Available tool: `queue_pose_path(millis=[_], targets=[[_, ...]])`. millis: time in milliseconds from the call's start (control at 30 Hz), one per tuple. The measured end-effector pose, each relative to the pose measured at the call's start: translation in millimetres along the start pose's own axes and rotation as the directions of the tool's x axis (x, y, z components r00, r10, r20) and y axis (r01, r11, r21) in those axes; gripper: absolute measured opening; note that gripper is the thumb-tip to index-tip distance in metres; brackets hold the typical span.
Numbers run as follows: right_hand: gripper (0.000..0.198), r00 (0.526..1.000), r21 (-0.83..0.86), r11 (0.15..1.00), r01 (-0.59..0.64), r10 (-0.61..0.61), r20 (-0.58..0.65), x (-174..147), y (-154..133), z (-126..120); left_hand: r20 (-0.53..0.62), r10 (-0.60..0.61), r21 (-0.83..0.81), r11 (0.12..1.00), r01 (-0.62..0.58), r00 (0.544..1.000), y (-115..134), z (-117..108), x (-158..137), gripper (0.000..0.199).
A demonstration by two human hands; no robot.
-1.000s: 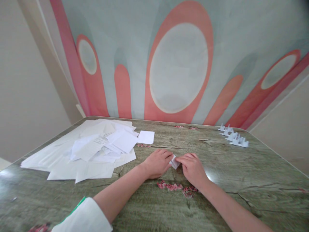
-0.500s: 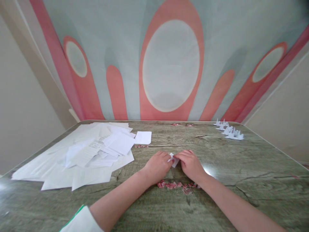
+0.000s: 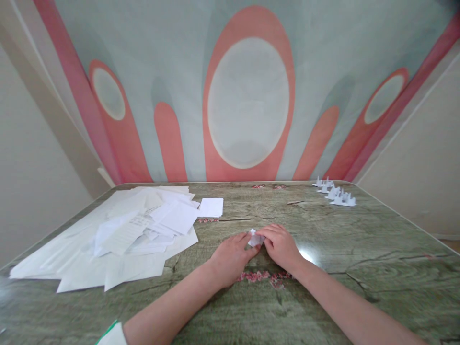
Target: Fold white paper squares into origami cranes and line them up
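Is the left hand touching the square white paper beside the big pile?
Apart. The head view shows bare table between the left hand and the square white paper.

From my head, my only camera looks forward and down across the table [image 3: 223, 316], near enough that my forearms run in from the bottom edge. My left hand [image 3: 230, 258] and right hand [image 3: 282, 247] come below mid-view. It faces the patterned backdrop [image 3: 247, 103] nearly square on, wide enough to take in walls [image 3: 424, 191] on both sides.
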State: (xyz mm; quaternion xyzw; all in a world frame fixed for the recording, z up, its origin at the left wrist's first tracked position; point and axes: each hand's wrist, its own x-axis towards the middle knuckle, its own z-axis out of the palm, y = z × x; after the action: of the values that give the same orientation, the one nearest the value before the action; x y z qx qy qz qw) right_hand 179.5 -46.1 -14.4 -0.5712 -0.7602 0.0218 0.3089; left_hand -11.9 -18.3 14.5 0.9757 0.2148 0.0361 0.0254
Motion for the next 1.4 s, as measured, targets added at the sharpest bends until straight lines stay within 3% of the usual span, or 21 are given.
queue_pose_path(millis=[167, 433, 567, 733, 900, 1100, 1200, 1400], targets=[[0.025, 0.998, 0.045, 0.998, -0.044, 0.045, -0.033, 0.0, 3.7, 5.6, -0.005, -0.019, -0.034, 0.999, 0.019, 1.000, 1.6, 4.3, -1.4, 0.063], [0.017, 0.987, 0.175, 0.972, -0.155, 0.146, 0.062, 4.7, 9.2, 7.7, -0.082, -0.031, -0.104, 0.994, 0.022, 0.996, 0.3, 9.2, 1.4, 0.052], [0.019, 0.975, 0.228, 0.948, -0.222, 0.216, 0.051, 6.7, 9.0, 8.6, -0.137, -0.063, -0.172, 0.984, 0.039, 0.989, 0.7, 6.7, 3.0, 0.044], [0.015, 0.958, 0.258, 0.923, -0.287, 0.275, 0.082, 9.3, 7.2, 7.6, -0.219, -0.195, -0.340, 0.934, 0.112, 0.956, -5.8, 7.8, 6.4, 0.038], [0.014, 0.953, 0.191, 0.935, -0.298, 0.282, 0.108, 9.4, 3.0, 5.8, -0.284, -0.303, -0.368, 0.911, 0.189, 0.910, -9.9, 14.2, 7.6, 0.026], [0.003, 0.958, 0.217, 0.934, -0.284, 0.268, 0.098, 7.3, -5.8, 3.3, -0.282, -0.292, -0.391, 0.905, 0.169, 0.914, -10.5, 15.4, 6.5, 0.024], [0.010, 0.962, 0.250, 0.929, -0.272, 0.253, 0.107, 7.4, -8.2, 1.4, -0.278, -0.300, -0.437, 0.886, 0.158, 0.913, -12.1, 14.5, 6.0, 0.024], [0.017, 0.967, 0.316, 0.914, -0.255, 0.243, 0.076, 8.6, -7.1, 2.5, -0.257, -0.388, -0.602, 0.780, 0.167, 0.885, -16.5, 9.8, 9.7, 0.002]])
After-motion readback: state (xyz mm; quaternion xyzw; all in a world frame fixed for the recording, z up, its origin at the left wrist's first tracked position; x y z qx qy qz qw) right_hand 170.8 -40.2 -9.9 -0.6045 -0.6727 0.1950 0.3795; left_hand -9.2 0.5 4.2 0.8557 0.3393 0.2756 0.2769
